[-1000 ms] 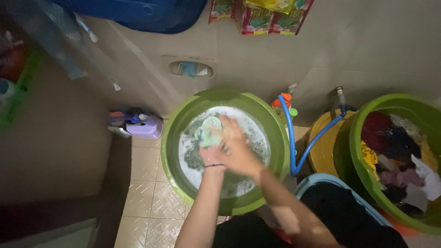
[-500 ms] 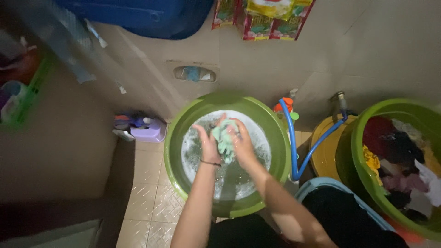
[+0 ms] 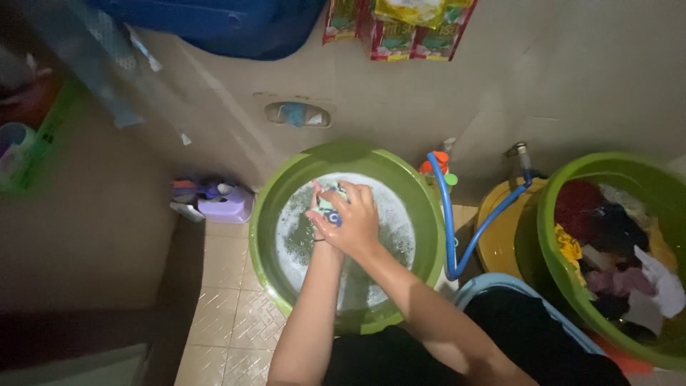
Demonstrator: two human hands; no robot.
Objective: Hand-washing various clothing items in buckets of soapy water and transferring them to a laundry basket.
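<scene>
A green basin (image 3: 266, 227) of soapy water stands on the tiled floor in front of me. Both my hands are over its middle, squeezing a small pale green cloth (image 3: 327, 204). My right hand (image 3: 355, 225) lies on top, fingers curled over the cloth. My left hand (image 3: 315, 221) is mostly hidden beneath it, gripping the same cloth from the left. A dark band circles my left wrist.
A second green basin (image 3: 549, 251) full of mixed clothes stands at the right, a yellow tub (image 3: 500, 236) beside it. A blue hose (image 3: 449, 214) runs from a wall tap (image 3: 519, 152). A purple container (image 3: 225, 204) sits left. Sachet packets (image 3: 400, 28) hang on the wall. A light blue tub (image 3: 493, 282) is near my knees.
My hands, side by side with the cloth between them half a second ago, have closed together, right hand now over left, bunching the cloth smaller.
</scene>
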